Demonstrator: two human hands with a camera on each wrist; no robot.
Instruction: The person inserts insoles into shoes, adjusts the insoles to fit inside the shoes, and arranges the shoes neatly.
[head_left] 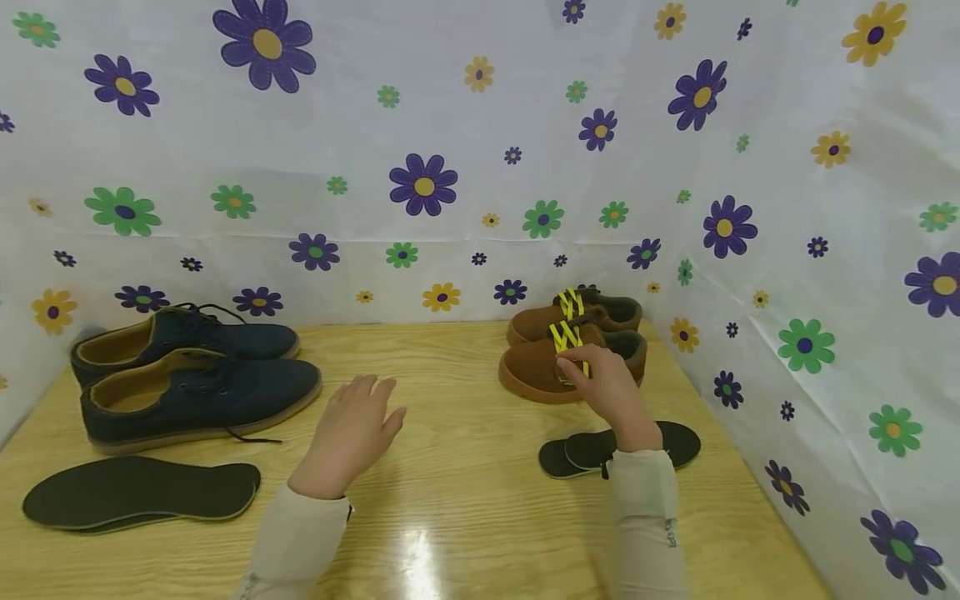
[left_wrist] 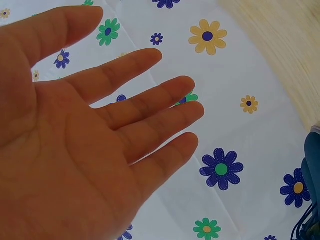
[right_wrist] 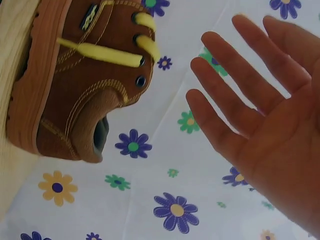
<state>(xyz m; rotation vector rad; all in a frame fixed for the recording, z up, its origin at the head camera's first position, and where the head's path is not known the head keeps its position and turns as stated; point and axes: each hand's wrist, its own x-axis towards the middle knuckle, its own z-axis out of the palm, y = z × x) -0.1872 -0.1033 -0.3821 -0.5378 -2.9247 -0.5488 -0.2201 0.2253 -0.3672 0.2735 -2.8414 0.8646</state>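
Observation:
My left hand (head_left: 351, 437) is held over the table just right of a pair of navy lace-up shoes. The nearer navy shoe (head_left: 255, 387) has a lace end hanging onto the wood; the farther one (head_left: 255, 335) sits behind it. Fingers of that hand are spread and hold nothing in the left wrist view. My right hand (head_left: 609, 387) hovers at the nearer brown shoe (head_left: 528, 367), which has yellow laces. In the right wrist view its fingers (right_wrist: 225, 75) are extended, apart from the brown shoe (right_wrist: 85, 85). The second brown shoe (head_left: 531, 323) stands behind.
Dark insoles (head_left: 135, 492) lie overlapped at the front left. Another dark pair of insoles (head_left: 678, 446) lies under my right forearm. A white flowered cloth (head_left: 480, 133) forms the back and right walls. Between the shoe pairs runs the wooden table (head_left: 442, 467).

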